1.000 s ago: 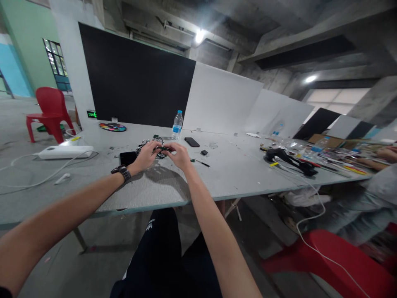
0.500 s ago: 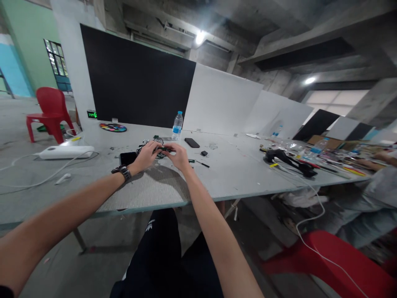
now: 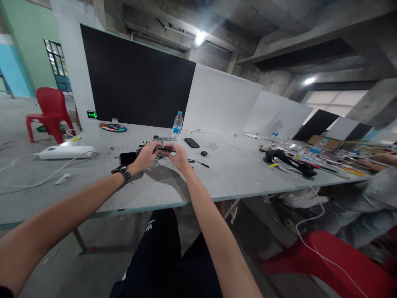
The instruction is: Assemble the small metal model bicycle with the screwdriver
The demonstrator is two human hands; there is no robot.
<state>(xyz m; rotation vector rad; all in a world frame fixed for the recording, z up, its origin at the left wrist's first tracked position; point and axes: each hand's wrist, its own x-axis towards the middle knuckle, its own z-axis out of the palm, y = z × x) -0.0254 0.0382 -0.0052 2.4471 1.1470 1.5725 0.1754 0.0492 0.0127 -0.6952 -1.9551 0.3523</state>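
While both hands meet over table [image 3: 235, 169], step in hand looks like fine fingertip work on small dark green piece [image 3: 163, 149]. Left hand [image 3: 148, 154] curled, fingertips pinching one end. Right hand [image 3: 178, 156] nipped on other end. Piece held just above tabletop, near black phone [image 3: 127, 157]. Any further handling calls for steady, delicate two-handed pinch.

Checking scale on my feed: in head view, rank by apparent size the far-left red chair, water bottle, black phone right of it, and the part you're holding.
1. red chair
2. water bottle
3. black phone, lying flat
4. small dark part pinched by left hand and right hand; mostly hidden, so unsure.
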